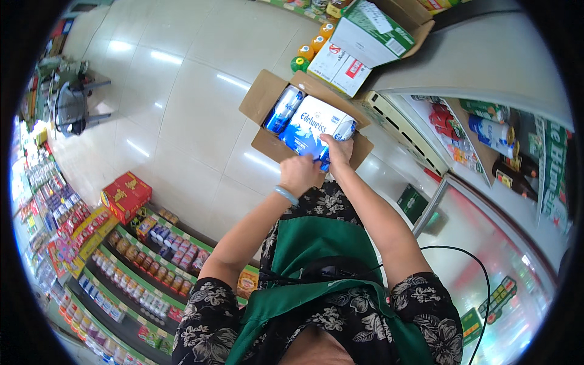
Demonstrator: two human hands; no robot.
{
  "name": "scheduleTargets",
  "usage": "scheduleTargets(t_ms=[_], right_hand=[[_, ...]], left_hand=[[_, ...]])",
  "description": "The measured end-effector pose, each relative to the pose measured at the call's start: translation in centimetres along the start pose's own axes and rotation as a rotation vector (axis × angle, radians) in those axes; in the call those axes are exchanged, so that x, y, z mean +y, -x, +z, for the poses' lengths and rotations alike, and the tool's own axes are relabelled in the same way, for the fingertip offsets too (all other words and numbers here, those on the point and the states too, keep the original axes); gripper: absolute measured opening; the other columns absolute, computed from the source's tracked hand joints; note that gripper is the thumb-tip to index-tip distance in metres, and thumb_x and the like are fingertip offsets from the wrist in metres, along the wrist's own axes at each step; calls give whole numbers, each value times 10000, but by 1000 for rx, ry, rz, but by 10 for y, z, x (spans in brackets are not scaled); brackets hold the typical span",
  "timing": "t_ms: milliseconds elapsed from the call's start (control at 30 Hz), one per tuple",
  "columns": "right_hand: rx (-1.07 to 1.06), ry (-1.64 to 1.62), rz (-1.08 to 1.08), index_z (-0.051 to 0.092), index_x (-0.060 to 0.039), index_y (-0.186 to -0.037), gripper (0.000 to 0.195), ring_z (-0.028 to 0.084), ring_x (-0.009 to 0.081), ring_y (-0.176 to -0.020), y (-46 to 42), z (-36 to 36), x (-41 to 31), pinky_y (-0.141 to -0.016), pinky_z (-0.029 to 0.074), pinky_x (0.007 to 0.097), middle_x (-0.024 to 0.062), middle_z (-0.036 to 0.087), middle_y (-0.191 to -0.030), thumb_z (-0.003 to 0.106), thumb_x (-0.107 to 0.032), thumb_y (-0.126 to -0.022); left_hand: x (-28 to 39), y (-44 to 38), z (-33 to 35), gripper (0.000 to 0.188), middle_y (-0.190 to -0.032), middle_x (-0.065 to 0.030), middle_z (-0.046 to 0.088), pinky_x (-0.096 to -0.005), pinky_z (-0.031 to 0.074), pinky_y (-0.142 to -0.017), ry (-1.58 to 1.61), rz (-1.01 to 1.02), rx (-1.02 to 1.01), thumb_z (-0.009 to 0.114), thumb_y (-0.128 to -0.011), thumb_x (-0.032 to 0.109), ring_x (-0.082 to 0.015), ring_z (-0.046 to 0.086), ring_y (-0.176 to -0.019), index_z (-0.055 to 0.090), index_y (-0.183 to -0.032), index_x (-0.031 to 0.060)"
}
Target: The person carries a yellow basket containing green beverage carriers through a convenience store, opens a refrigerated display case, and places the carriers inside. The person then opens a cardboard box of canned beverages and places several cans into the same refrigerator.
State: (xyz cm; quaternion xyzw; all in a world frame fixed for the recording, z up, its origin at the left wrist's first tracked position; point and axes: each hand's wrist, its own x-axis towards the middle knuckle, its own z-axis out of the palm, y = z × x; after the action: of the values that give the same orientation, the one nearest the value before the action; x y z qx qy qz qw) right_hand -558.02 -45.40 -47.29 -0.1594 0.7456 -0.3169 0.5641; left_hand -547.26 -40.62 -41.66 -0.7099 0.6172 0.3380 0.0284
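Note:
An Edelweiss beer multipack [308, 123], white and blue cardboard around cans, sits at the mouth of an opened brown carton [260, 98]. Along the pack's near right corner, my right hand [340, 153] grips it with the thumb on its printed face. My left hand [299, 172], a pale bangle at its wrist, is curled against the pack's near edge. Its fingertips are blurred, so whether they pinch the cardboard is unclear. Beside the pack, inside the carton, a blue and silver can [285, 109] shows. The carton's flaps stand spread outward.
To the right stands an opened glass-door fridge [495, 219] stocked with bottles and cans. Beyond the carton are a white box [340, 68], a green and white carton [374, 34] and orange-capped bottles [318, 43]. Stocked shelves [150, 260] and a red box [126, 196] lie at left.

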Motion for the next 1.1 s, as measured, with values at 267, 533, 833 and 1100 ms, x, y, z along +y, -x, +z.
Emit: scheduleTargets(t_ms=[267, 533, 833, 1100], right_hand=[[-139, -95, -122, 422, 26, -1160, 656, 567, 244, -971, 48, -61, -34, -796, 498, 335, 171, 559, -1069, 744, -54, -595], [-235, -255, -342, 401, 8, -1242, 744, 528, 225, -1064, 130, -143, -92, -912, 426, 323, 135, 549, -1149, 771, -111, -607], [-66, -221, -357, 405, -15, -1273, 782, 515, 217, -1114, 207, -287, -134, -940, 421, 335, 115, 545, -1196, 799, -133, -607], [370, -256, -526, 390, 22, -1212, 788, 563, 218, -1024, 186, -382, -103, -871, 452, 322, 151, 576, -1105, 806, -100, -553]], left_hand=[[-59, -56, -36, 647, -1104, -115, 565, -327, 452, -825, 1089, -133, -175, 651, -818, 313, -201, 545, -972, 365, -1299, -12], [35, -17, -104, 626, -1121, -100, 566, -316, 464, -865, 1259, 80, -438, 742, -711, 167, -195, 555, -996, 429, -1227, -1], [191, -4, -121, 790, -1143, -139, 549, -326, 448, -909, 944, 427, -632, 782, -647, 150, -213, 547, -1030, 358, -1291, -24], [341, -27, -51, 823, -1188, -112, 534, -300, 409, -944, 549, 695, -840, 778, -663, 224, -193, 524, -1066, 347, -1323, -13]])
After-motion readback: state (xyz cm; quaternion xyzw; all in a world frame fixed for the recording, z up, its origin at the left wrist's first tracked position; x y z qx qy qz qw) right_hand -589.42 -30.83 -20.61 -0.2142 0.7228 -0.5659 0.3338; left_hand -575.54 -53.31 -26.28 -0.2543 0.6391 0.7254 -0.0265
